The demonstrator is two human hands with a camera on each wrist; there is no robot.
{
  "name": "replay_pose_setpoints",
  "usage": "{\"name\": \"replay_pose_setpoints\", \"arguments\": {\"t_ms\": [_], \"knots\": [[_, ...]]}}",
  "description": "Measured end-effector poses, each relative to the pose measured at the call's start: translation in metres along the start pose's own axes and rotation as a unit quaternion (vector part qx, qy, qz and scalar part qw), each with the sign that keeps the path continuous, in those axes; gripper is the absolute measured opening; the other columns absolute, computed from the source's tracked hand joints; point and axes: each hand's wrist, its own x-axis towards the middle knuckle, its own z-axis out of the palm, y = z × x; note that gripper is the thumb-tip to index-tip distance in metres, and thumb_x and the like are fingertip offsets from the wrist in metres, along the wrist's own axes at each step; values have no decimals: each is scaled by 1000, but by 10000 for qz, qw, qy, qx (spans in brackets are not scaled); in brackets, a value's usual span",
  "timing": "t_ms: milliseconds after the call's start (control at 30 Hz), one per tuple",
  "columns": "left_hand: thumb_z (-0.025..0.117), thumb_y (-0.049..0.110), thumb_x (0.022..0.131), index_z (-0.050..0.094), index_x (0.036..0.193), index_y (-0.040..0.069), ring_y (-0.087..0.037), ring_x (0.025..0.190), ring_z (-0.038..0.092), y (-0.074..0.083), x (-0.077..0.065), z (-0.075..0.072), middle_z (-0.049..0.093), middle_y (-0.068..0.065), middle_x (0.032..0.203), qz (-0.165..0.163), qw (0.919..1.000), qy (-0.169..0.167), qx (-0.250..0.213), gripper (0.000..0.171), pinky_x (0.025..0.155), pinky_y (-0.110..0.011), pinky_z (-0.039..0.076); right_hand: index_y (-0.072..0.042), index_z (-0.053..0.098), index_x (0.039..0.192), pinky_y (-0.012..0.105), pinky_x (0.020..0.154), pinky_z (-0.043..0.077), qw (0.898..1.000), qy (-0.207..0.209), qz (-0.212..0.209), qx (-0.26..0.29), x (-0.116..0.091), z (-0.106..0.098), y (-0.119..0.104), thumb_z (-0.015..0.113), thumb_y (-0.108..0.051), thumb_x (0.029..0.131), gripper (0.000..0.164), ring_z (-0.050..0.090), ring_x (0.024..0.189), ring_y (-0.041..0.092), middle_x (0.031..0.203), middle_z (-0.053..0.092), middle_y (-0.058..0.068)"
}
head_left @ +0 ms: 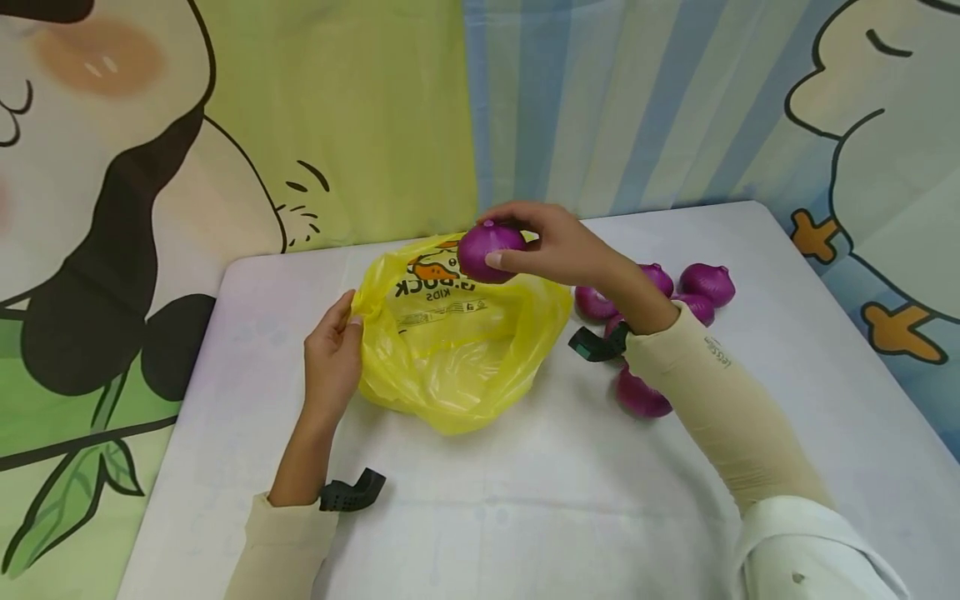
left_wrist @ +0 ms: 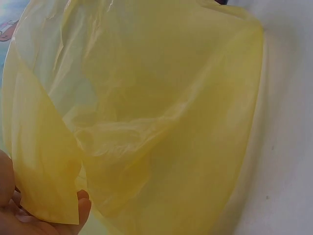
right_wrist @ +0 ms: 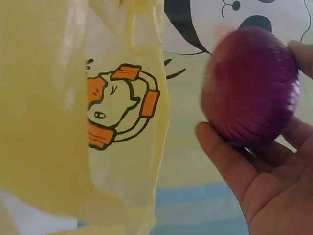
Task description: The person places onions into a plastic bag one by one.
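A purple onion point(head_left: 489, 250) is gripped between the thumb and fingers of my right hand point(head_left: 558, 242), above the far side of a yellow plastic bag point(head_left: 450, 367). The right wrist view shows the same onion point(right_wrist: 252, 88) in the fingers, beside the bag's printed wall point(right_wrist: 127, 171). My left hand point(head_left: 333, 358) pinches the bag's left rim, and the bag's mouth gapes toward me. In the left wrist view, the fingers point(left_wrist: 84, 208) hold a fold of the yellow film point(left_wrist: 161, 98). The part of the bag's floor that I can see holds no onion.
Several more purple onions point(head_left: 707, 285) lie on the white table point(head_left: 525, 517) to the right of the bag, some hidden behind my right forearm. One onion point(head_left: 642, 395) sits nearer to me. A cartoon-printed curtain point(head_left: 360, 125) hangs behind the table.
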Motion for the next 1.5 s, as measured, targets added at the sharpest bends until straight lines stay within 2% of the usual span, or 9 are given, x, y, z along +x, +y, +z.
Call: {"name": "replay_pose_setpoints", "arguments": {"t_ms": [267, 500, 700, 867, 1167, 1233, 1333, 1400, 1500], "knots": [[44, 20, 105, 43, 147, 16, -15, 131, 45, -2, -1, 1, 41, -1, 149, -76, 9998, -22, 166, 43, 102, -28, 42, -7, 57, 134, 33, 88, 53, 9978, -629, 80, -208, 27, 25, -1, 68, -23, 89, 49, 55, 111, 19, 127, 58, 5], [44, 19, 104, 44, 146, 13, -15, 130, 46, -2, -1, 5, 44, -3, 148, -19, 10000, -78, 8, 42, 103, -28, 41, -8, 59, 131, 28, 85, 53, 9947, -994, 29, -261, 46, 46, 3, 68, -25, 90, 45, 57, 105, 16, 124, 59, 3], [44, 18, 104, 44, 146, 11, -15, 131, 45, 0, -1, 6, 44, -5, 148, 151, 9998, -129, 13, 42, 103, -28, 41, -6, 59, 129, 30, 86, 52, 9934, -1121, -193, -171, 56, 45, -7, 67, -23, 91, 43, 58, 103, 16, 122, 60, 3], [44, 18, 104, 44, 146, 11, -14, 131, 44, 1, -1, 5, 44, -5, 148, 208, 9996, -96, 145, 42, 103, -29, 41, -4, 59, 129, 29, 85, 54, 9936, -1107, -202, 35, 62, 45, -16, 68, -23, 90, 44, 59, 104, 17, 121, 60, 4], [45, 17, 104, 45, 145, 8, -15, 131, 44, -2, -1, 6, 43, -6, 148, 212, 9997, -90, -78, 42, 103, -28, 41, -6, 59, 129, 26, 84, 53, 9890, -1474, 93, -117, 66, 73, 8, 70, -27, 89, 46, 58, 103, 16, 119, 60, 2], [45, 16, 104, 46, 145, 8, -14, 129, 47, -2, -2, 6, 46, -6, 146, 248, 9997, 5, -42, 42, 101, -27, 42, -7, 59, 129, 24, 85, 53, 9873, -1567, 144, -216, 65, 79, 13, 71, -28, 88, 47, 57, 105, 16, 120, 60, 2], [44, 16, 104, 48, 143, 8, -15, 112, 56, -2, -2, 5, 56, -9, 135, 242, 9995, 215, 68, 40, 95, -23, 48, -8, 60, 129, 24, 85, 53, 9848, -1696, 231, -279, 64, 86, 19, 72, -28, 87, 48, 56, 107, 15, 122, 59, 2], [43, 16, 104, 50, 142, 9, -16, 101, 57, -1, -2, 4, 59, -9, 128, 219, 9991, 345, 146, 40, 90, -21, 49, -8, 61, 129, 24, 85, 52, 9840, -1735, 259, -307, 64, 90, 23, 73, -28, 87, 49, 56, 108, 15, 124, 59, 2], [42, 16, 104, 50, 142, 10, -16, 97, 56, -1, -2, 3, 60, -9, 127, 172, 9989, 404, 188, 39, 89, -20, 49, -8, 60, 129, 25, 86, 52, 9844, -1714, 313, -257, 64, 93, 30, 74, -28, 86, 49, 55, 110, 16, 125, 57, 3]]}}
